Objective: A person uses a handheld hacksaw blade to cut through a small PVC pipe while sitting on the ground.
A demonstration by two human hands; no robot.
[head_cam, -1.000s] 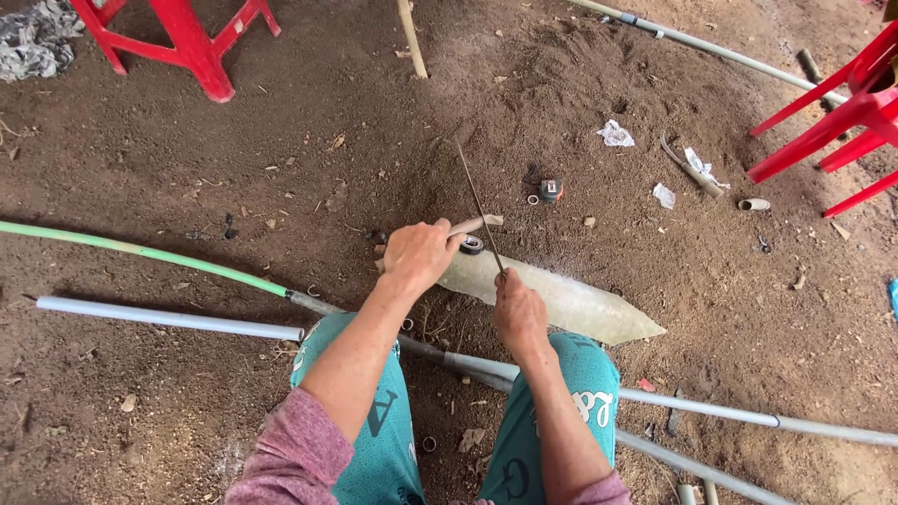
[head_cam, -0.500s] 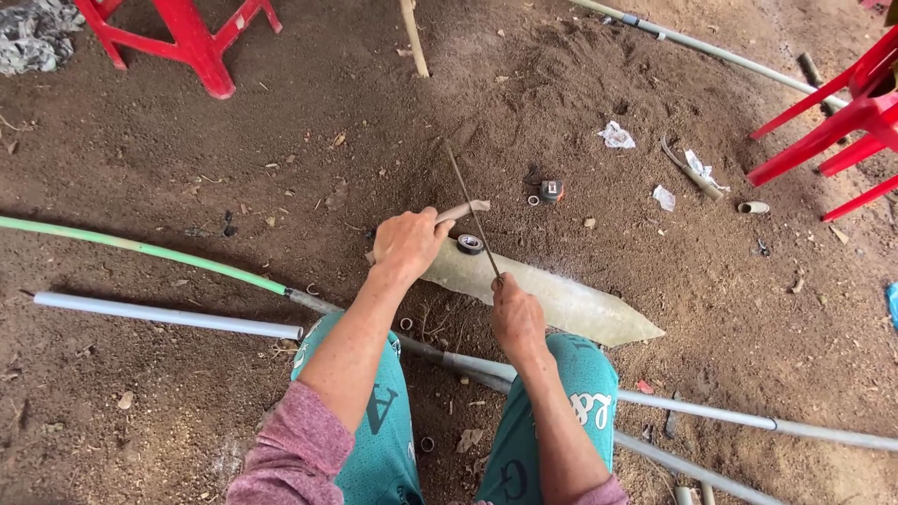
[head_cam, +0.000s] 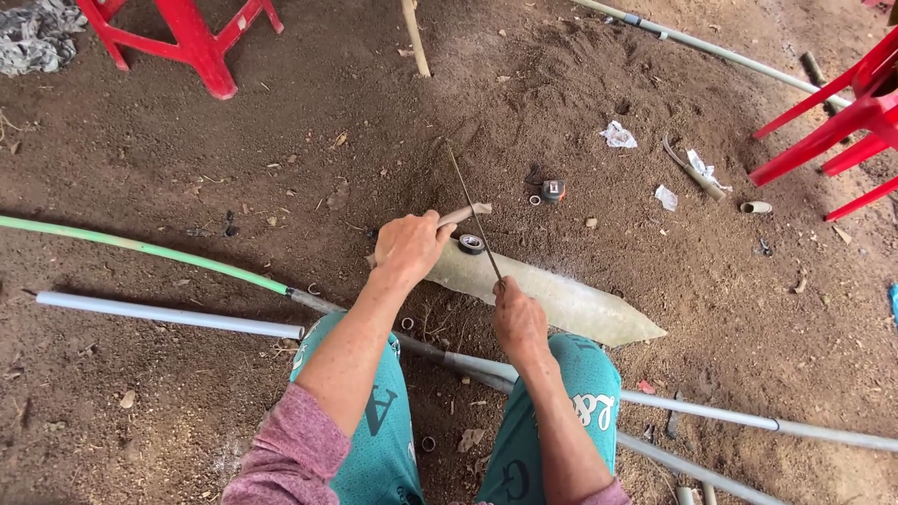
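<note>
The left hand (head_cam: 410,245) is gripping a short pipe (head_cam: 465,215) on the pale board (head_cam: 561,299) on the dirt floor while the right hand (head_cam: 517,318) is clamping a thin saw blade (head_cam: 472,215), which is best kept square and steady.

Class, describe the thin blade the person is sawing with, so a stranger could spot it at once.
Find the pale pointed slab on the dirt in front of the knees. Across its left end slants a thin dark blade, its near end in the right hand. Unlike the pipes around, it is hair-thin, dark and short.
</note>
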